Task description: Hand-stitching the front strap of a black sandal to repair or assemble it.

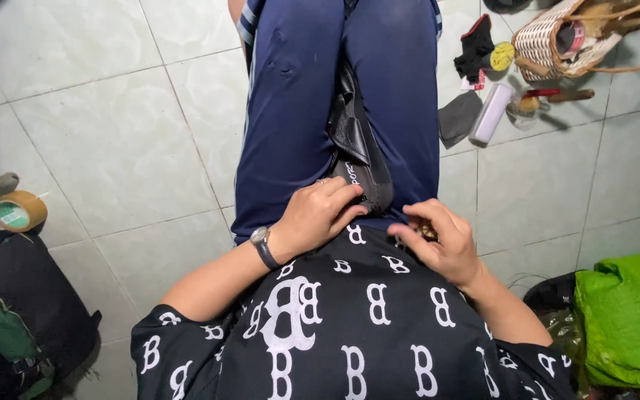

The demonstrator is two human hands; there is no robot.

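A: Where does the black piece lie?

B: Along the lap, in the groove between the two thighs of the blue trousers. Its near end sits under the left hand, close to the shirt hem.

A: And the grip?

B: The left hand's fingers are curled down on that near end, pinching or pressing it. The right hand is closed around something small at the fingertips, too hidden to name. It is just beside the piece, not touching it as far as I can tell.

A: How would it handle?

B: It looks like soft, glossy leather or faux leather: creased, folded, limp. I judge it light and floppy, a bit slick on the shiny face. Lifted by one end, the rest would sag, so the near folded edge, where the fingers already are, looks the firmest hold.

A: Room to move?

B: The thighs hem it in on both sides. Ahead there is open tile. To the left a tape roll sits well apart. To the right are a basket, a pale tube and a green bag, all clear of the hands.
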